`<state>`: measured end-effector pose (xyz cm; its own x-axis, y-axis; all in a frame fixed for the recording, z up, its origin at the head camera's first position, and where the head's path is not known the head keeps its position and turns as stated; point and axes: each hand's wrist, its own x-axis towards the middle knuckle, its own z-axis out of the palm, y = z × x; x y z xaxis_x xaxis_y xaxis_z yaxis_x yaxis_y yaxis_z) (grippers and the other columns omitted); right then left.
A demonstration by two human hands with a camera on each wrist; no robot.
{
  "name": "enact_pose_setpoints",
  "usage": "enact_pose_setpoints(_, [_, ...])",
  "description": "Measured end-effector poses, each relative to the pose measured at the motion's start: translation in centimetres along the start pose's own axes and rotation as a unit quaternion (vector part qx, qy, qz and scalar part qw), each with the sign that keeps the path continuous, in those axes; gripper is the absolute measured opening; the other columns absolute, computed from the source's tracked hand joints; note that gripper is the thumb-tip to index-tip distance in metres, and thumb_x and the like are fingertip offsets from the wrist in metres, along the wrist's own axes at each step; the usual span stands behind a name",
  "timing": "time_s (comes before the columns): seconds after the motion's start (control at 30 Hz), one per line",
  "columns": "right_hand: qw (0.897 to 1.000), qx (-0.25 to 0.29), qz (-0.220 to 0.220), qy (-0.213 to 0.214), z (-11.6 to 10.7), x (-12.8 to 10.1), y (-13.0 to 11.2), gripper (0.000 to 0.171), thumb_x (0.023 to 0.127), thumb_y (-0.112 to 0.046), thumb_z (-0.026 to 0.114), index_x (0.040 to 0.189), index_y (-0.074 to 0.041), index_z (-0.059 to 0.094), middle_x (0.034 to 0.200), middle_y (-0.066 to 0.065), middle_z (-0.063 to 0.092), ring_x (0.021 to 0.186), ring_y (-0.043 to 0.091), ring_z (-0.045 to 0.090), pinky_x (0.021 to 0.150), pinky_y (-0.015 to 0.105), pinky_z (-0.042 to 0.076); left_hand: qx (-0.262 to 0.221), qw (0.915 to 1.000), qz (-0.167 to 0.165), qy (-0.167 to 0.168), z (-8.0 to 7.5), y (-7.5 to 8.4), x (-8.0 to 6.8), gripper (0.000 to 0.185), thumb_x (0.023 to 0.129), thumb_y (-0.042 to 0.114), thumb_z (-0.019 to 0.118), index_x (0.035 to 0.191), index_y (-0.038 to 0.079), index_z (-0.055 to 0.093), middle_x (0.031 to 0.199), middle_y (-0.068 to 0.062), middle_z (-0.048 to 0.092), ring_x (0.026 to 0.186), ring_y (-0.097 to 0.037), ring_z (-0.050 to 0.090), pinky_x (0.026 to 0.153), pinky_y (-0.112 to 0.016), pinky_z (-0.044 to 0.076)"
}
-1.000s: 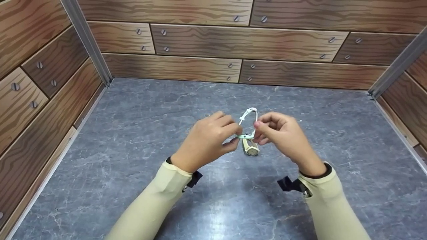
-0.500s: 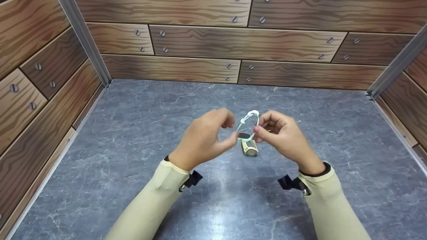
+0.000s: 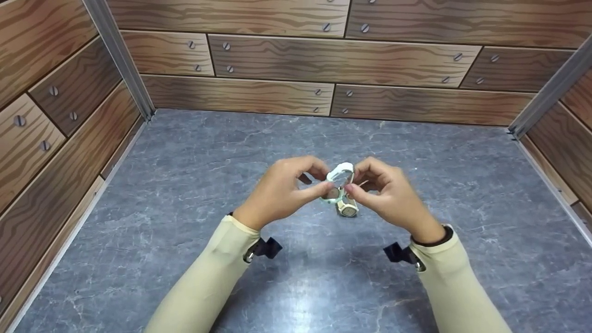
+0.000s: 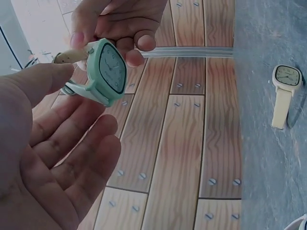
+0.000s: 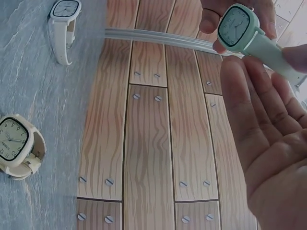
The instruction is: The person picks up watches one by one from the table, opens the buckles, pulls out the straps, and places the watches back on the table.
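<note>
A mint-green wristwatch with a squarish case hangs above the table between both hands. My left hand pinches its strap on one side with the thumb and fingers. On the other side, my right hand pinches the strap between thumb and forefinger. The right wrist view shows the watch's dial facing outward and a pale strap running toward a thumb. Part of the strap is hidden by fingers. Below the hands, a cream wristwatch rests on the table.
The right wrist view shows a white-strapped watch on the grey marbled table, farther off than the cream one. Wood-patterned walls enclose the table at the back and sides, with metal posts at the corners.
My left hand loosened from the mint-green watch, its thumb and fingers parting, then took hold again. The watch has tilted and shifted slightly left and down. My right hand keeps its pinch.
</note>
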<state>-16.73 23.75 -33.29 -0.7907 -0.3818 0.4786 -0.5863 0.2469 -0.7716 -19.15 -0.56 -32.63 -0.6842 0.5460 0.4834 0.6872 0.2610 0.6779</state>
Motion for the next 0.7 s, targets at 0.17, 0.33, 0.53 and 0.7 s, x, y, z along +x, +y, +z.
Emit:
enact_pose_setpoints(0.17, [0.999, -0.044, -0.008, -0.016, -0.2, -0.01, 0.04, 0.026, 0.091, 0.003, 0.075, 0.114, 0.0, 0.066, 0.105, 0.004, 0.071, 0.093, 0.017, 0.071, 0.077, 0.03, 0.061, 0.034, 0.9993, 0.017, 0.006, -0.18, -0.04, -0.12, 0.012, 0.096, 0.02, 0.076, 0.105, 0.012, 0.072, 0.099, 0.005, 0.074, 0.091, -0.008, 0.069, 0.083, -0.026, 0.057])
enact_pose_setpoints(0.33, [0.992, -0.109, -0.068, -0.016, -0.31, 0.0, -0.29, 0.04, 0.088, 0.001, 0.079, 0.125, -0.002, 0.064, 0.117, 0.004, 0.069, 0.106, 0.018, 0.065, 0.087, 0.031, 0.059, 0.145, 0.9849, 0.091, 0.021, -0.25, -0.17, -0.39, 0.012, 0.094, 0.019, 0.076, 0.103, 0.013, 0.07, 0.095, 0.003, 0.071, 0.088, -0.011, 0.064, 0.078, -0.025, 0.053])
enact_pose_setpoints(0.53, [0.973, -0.18, -0.141, -0.01, -0.09, 0.03, -0.8, 0.029, 0.089, 0.0, 0.076, 0.116, -0.007, 0.069, 0.109, 0.004, 0.069, 0.098, 0.015, 0.064, 0.087, 0.023, 0.054, 0.222, 0.9618, 0.157, 0.031, -0.02, -0.04, -0.36, 0.01, 0.094, 0.019, 0.076, 0.101, 0.014, 0.07, 0.091, 0.005, 0.069, 0.082, -0.011, 0.056, 0.071, -0.023, 0.048])
enact_pose_setpoints(0.7, [0.964, -0.2, -0.174, -0.012, -0.14, 0.12, -0.68, 0.022, 0.09, 0.001, 0.075, 0.109, -0.008, 0.071, 0.102, 0.001, 0.07, 0.091, 0.013, 0.065, 0.083, 0.023, 0.054, 0.255, 0.9513, 0.171, 0.03, 0.11, 0.01, -0.37, 0.009, 0.094, 0.02, 0.076, 0.1, 0.014, 0.072, 0.095, 0.003, 0.07, 0.083, -0.013, 0.056, 0.074, -0.026, 0.049])
